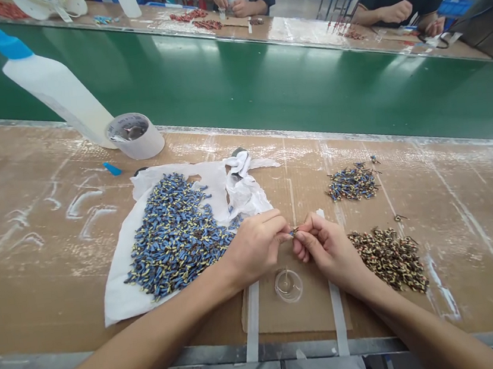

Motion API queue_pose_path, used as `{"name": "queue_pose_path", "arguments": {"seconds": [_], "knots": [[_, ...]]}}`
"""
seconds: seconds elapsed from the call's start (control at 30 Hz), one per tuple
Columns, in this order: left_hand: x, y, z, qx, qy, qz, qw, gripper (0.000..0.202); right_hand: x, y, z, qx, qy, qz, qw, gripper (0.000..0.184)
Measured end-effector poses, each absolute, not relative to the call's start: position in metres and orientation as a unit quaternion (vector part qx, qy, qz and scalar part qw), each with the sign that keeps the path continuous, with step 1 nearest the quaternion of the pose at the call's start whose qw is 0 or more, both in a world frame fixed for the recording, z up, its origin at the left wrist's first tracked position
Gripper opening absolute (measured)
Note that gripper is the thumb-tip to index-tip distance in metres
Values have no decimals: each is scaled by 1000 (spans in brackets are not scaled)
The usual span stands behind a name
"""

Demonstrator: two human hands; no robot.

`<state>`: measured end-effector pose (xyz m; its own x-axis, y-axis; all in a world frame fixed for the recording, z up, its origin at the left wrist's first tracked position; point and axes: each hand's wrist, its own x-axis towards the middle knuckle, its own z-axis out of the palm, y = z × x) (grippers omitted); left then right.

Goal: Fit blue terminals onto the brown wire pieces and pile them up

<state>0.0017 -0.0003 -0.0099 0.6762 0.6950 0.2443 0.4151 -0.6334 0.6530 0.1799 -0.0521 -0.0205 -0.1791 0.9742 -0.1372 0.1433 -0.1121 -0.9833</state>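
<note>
My left hand [260,245] pinches a small blue piece [292,233] between thumb and fingertips. Against it, my right hand [321,244] closes on the other side in a pinch, fingertips almost touching the left ones. What the right fingers grip is too small to make out. Below the hands stands a small clear cup [288,287] with a thin stick in it. Left of my hands, a large pile of small blue and yellow pieces [176,235] lies on white paper [120,290]. To the right is a pile of small dark and cream pieces [390,259].
A smaller pile of blue and dark pieces [353,182] lies farther back. A tape roll [144,140], a white bottle with a blue nozzle [60,93] and a blue cap [112,168] stand left. Beyond the green belt [238,83], other people work at another table.
</note>
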Motion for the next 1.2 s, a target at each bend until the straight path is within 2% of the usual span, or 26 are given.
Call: {"name": "queue_pose_path", "arguments": {"seconds": [0.17,0.4,0.67,0.97,1.2], "knots": [[2,6,-9,867,323,244,291,9,180,-48,-22,-521,-515,543,411,25],[1,6,-12,873,324,230,283,15,179,-46,-20,-517,-485,552,439,24],[1,6,-13,881,318,221,274,23,188,-43,-20,-530,-496,562,398,22],[2,5,-16,868,337,221,289,20,188,-45,-22,-524,-569,529,348,21],[5,4,-14,870,343,214,283,19,186,-49,-23,-531,-597,492,346,19]]}}
